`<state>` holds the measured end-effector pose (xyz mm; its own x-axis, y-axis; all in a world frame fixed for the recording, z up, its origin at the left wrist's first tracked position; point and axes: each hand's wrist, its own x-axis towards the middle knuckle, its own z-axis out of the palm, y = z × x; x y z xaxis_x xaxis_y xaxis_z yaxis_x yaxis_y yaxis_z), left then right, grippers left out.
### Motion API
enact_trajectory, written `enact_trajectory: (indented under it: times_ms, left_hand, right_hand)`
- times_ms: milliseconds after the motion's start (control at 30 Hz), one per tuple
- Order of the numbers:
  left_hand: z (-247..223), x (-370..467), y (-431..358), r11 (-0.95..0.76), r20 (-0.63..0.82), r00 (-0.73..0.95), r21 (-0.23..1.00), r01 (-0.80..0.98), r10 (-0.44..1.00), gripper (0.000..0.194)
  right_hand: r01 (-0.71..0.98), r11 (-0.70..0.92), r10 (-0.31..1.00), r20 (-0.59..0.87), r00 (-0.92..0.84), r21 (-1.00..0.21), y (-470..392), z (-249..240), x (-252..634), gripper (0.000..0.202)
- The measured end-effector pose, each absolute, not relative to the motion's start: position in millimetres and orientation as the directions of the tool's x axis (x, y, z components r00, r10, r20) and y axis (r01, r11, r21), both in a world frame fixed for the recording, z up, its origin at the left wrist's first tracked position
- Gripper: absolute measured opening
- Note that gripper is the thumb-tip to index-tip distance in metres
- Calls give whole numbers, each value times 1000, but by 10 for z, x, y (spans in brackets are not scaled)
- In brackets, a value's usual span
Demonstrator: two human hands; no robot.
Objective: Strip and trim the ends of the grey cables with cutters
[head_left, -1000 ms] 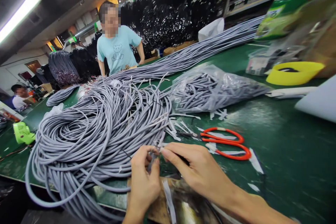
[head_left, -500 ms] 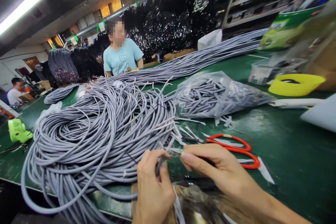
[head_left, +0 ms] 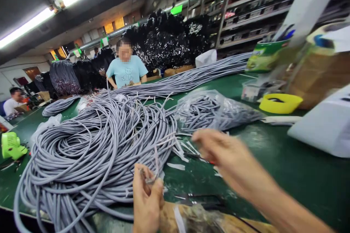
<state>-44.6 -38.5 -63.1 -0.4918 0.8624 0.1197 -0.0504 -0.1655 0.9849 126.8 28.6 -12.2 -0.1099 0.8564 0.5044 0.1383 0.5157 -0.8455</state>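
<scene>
My left hand is closed on a grey cable end, with pale strands standing up from between its fingers. To the right, my right hand is raised over the table, its fingers drawn together and blurred; what they hold, if anything, is too small to make out. It hides most of the red-handled scissors. A large coil of grey cables lies left of and behind my left hand. White strips lie between the hands.
Behind the hands sits a clear bag of short grey pieces. A yellow ring and a white bag are at the right. Black tweezers or snips lie near the front. A green fan stands left. A person is across the table.
My right hand has moved up and away from my left hand, now covering the scissors. My left hand has shifted slightly left and down. The camera view has turned right.
</scene>
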Motion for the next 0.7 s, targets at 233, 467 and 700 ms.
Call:
enact_trajectory:
  times_ms: [233,467,700]
  left_hand:
    - [-551,-379,-436,-161,70,-363,961,-226,929,44]
    - [-457,-387,-392,-86,30,-231,967,-240,972,45]
    - [-300,-300,-316,-35,3,-277,993,-114,961,42]
  right_hand:
    - [-100,57,701,111,-704,-993,276,-50,848,41]
    - [-160,103,839,172,-517,-982,222,-176,843,29]
    - [268,844,515,841,-163,-465,97,-277,847,22]
